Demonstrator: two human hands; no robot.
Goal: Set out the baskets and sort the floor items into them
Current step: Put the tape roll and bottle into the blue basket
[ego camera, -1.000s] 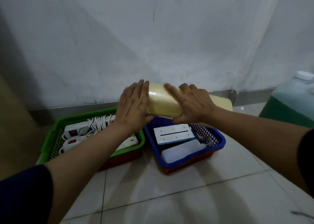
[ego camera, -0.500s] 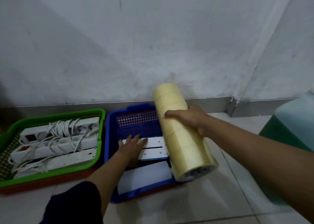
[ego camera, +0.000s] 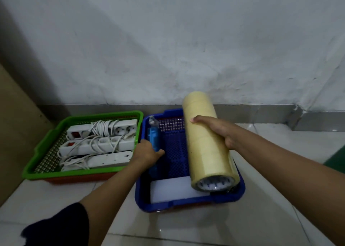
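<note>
While gripping tape stack point(ego camera: 206, 143) — right hand point(ego camera: 220, 132), left point(ego camera: 147, 152) on blue item point(ego camera: 154, 139)

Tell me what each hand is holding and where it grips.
Right hand grips the stack of tape rolls around its middle. Left hand holds a blue flat item by its edge, tilted upright.

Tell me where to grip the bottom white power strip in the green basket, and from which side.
Judging by its pose, grip the bottom white power strip across its bare right half, coming from above. It lies flat, nearest the green basket's front rim; its coiled cord clutters the left end. The left hand sits just right of it.
</note>
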